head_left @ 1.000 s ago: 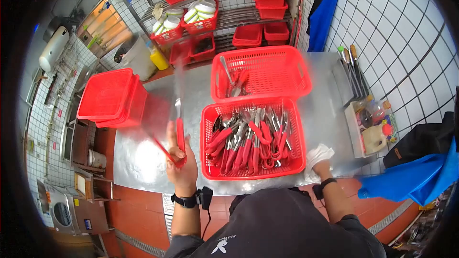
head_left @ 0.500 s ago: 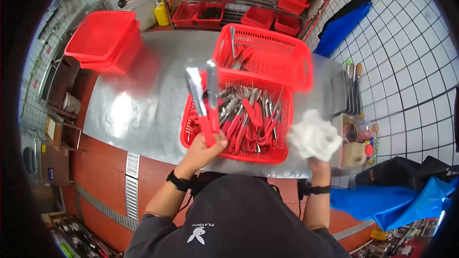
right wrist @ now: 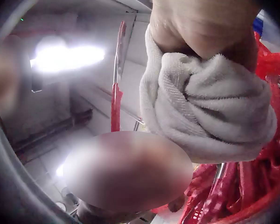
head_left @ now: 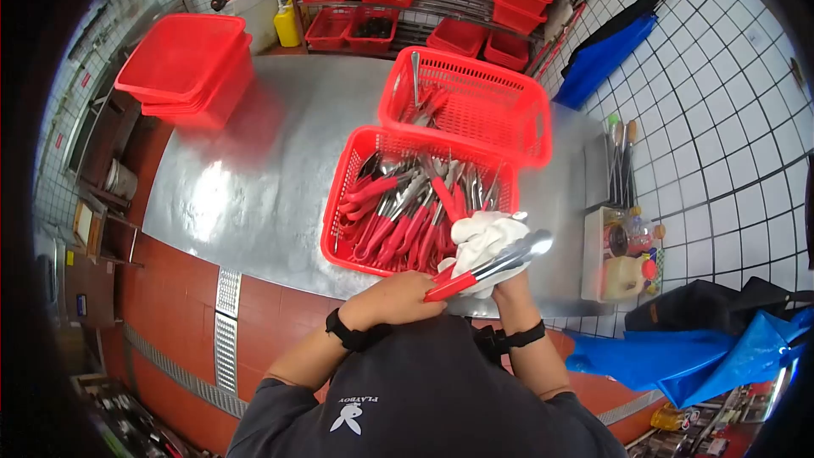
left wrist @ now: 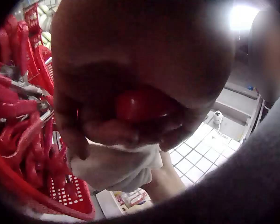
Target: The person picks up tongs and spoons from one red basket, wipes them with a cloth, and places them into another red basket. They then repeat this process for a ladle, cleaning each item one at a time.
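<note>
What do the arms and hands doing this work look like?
They are a person's, with no gloves visible on the left hand or the right hand. A black left wristband and black right wristband circle the wrists. The short left sleeve and right sleeve are dark grey, on a dark shirt with a white rabbit logo.

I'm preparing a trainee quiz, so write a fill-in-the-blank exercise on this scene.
The left hand holds silver metal tongs with ____ handles.
The right hand holds a crumpled ____ cloth.
In the head view, stacked red plastic tubs stand at the ____ end of the grey metal table.
The nearer red plastic basket holds ____ metal utensils than the farther red basket.

Missing words: red; white; left; more.
</note>
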Available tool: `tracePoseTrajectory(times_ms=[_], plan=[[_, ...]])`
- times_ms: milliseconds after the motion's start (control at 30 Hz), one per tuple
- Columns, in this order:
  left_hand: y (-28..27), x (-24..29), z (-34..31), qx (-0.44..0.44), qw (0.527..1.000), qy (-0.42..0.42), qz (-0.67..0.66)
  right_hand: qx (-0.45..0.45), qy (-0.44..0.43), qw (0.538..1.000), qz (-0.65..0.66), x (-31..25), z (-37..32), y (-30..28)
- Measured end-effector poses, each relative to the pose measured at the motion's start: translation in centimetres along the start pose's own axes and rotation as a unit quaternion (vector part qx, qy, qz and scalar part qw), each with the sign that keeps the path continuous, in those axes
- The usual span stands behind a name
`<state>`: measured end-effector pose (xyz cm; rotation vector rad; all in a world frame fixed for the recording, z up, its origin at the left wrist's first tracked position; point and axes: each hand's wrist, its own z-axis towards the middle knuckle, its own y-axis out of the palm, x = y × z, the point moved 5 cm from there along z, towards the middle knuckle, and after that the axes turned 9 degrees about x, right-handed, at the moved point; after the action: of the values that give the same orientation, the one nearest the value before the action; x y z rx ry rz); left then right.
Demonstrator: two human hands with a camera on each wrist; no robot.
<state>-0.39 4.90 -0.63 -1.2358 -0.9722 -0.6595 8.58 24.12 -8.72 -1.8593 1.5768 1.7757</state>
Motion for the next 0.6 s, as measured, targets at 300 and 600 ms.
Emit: tracePoseTrajectory(times_ms=[300, 600], plan=[[-1.8, -3.9, -4.4, 0.064, 0.991, -0.11, -0.05, 0.149, -0.048, 0.983, 0.1, -8.4, 1.5, 0.3], [0.9, -3.4, -2.2, 0.054, 0.995, -0.07, 0.053, -0.167, -0.046, 0.933, -0.314, -2.4, -5.3, 6.9]])
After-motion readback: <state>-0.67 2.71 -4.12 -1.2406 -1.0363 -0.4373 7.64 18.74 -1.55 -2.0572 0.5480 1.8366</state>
